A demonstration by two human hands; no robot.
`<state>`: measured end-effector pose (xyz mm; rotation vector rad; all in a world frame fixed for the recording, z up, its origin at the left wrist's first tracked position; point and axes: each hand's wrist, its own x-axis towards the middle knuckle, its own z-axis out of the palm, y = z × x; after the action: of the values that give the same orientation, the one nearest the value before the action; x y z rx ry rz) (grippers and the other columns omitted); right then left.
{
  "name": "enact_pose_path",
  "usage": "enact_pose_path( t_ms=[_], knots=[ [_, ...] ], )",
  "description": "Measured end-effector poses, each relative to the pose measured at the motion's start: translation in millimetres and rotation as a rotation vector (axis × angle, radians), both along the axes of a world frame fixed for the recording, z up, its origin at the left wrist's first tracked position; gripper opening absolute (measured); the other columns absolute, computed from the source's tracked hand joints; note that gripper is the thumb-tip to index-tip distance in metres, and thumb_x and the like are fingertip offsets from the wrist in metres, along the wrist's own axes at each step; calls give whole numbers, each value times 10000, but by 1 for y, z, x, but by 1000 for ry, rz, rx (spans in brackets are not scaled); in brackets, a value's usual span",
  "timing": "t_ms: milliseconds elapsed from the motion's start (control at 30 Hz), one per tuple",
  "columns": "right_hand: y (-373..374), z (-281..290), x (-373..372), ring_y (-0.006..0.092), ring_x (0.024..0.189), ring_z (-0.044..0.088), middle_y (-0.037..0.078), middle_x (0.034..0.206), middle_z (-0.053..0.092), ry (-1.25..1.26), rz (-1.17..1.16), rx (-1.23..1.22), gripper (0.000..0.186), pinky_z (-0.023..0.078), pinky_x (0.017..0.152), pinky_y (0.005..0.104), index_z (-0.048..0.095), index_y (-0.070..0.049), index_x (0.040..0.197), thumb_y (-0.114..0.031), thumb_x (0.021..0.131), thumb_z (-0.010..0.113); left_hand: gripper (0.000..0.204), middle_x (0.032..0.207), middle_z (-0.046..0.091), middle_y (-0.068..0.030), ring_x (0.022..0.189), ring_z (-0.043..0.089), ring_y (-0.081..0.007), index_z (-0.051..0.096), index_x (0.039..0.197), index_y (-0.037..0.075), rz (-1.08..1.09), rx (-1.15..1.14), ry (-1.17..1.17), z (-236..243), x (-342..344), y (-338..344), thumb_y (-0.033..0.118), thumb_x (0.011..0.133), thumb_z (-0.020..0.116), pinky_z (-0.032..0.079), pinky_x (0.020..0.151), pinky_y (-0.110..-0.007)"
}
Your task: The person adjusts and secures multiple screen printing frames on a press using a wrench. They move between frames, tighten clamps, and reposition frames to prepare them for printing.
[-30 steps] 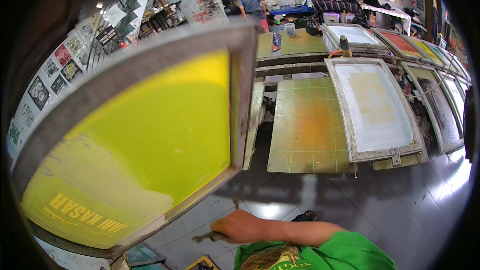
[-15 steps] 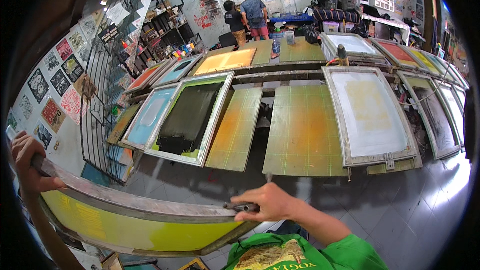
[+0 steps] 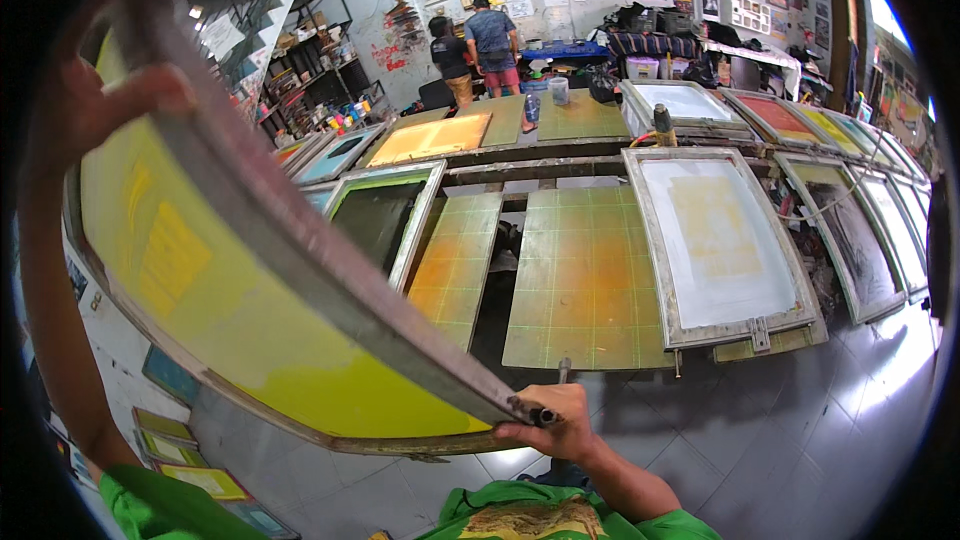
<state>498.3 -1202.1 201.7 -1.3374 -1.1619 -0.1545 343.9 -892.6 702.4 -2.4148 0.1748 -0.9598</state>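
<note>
A large screen-printing frame (image 3: 270,210) with yellow-green mesh slants across the left side, its far end raised. My left hand (image 3: 120,105) is closed round that raised end; its thumb shows over the edge, while its fingers are dim and blurred. At the low end, my right hand (image 3: 560,420) is closed on the frame's corner. A metal tool (image 3: 565,370) with a rod-like end sticks up from the same hand; its kind is hard to make out. Just beyond lies a flat printing board (image 3: 585,280) with green grid lines and an orange tint.
Beside the board, a white-coated screen (image 3: 725,240) rests on the rack. A dark screen (image 3: 380,215) is partly hidden behind my frame. Several small frames (image 3: 190,450) lean low at the left. Two people (image 3: 490,45) stand by the back wall.
The frame's left end has swung up and now covers the dark screen. My left hand rose with it, while my right hand moved slightly right. The view has shifted a little.
</note>
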Motion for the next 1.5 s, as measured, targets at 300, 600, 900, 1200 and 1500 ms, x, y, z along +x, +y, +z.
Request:
enact_pose_path(
  t_ms=[300, 600, 900, 1200, 1500],
  knots=[
    [-27, -25, 21, 76, 680, 561, -30, 754, 686, 674, -318, 133, 415, 501, 659, 275, 753, -4, 885, -365, 817, 945, 923, 1275, 597, -101, 1110, 623, -266, 279, 1504, 89, 255, -1520, -153, -193, -124, 171, 800, 939, 446, 492, 978, -438],
    [-54, -65, 62, 131, 767, 586, 43, 804, 693, 759, -640, -260, 439, 498, 740, 369, 724, 31, 932, -403, 996, 745, 852, 942, 766, -152, 869, 704, -235, 769, 1144, 2, 98, -2233, -354, -504, -24, 141, 748, 1048, 368, 542, 843, -323],
    [-89, -148, 103, 240, 849, 681, 169, 878, 732, 767, -846, -566, 398, 521, 807, 421, 710, 54, 1105, -337, 1039, 671, 777, 545, 379, -151, 601, 363, -155, 570, 715, -138, 545, -1474, 97, -621, 83, 121, 577, 1013, 637, 347, 555, -472],
    [-8, -148, 214, 446, 821, 666, 291, 852, 687, 762, -845, -552, 450, 500, 775, 469, 668, 111, 1048, -333, 1071, 600, 764, 573, 387, -79, 612, 385, -155, 495, 644, -69, 585, -1524, 71, -660, 214, 186, 567, 1064, 552, 326, 577, -455],
    [5, -143, 231, 520, 998, 679, 334, 997, 697, 901, -793, -697, 407, 512, 853, 507, 660, 102, 1154, -290, 1077, 583, 805, 565, 359, -156, 571, 359, -215, 483, 658, -116, 651, -1474, 100, -683, 244, 193, 583, 1050, 566, 333, 579, -500]
  ],
)
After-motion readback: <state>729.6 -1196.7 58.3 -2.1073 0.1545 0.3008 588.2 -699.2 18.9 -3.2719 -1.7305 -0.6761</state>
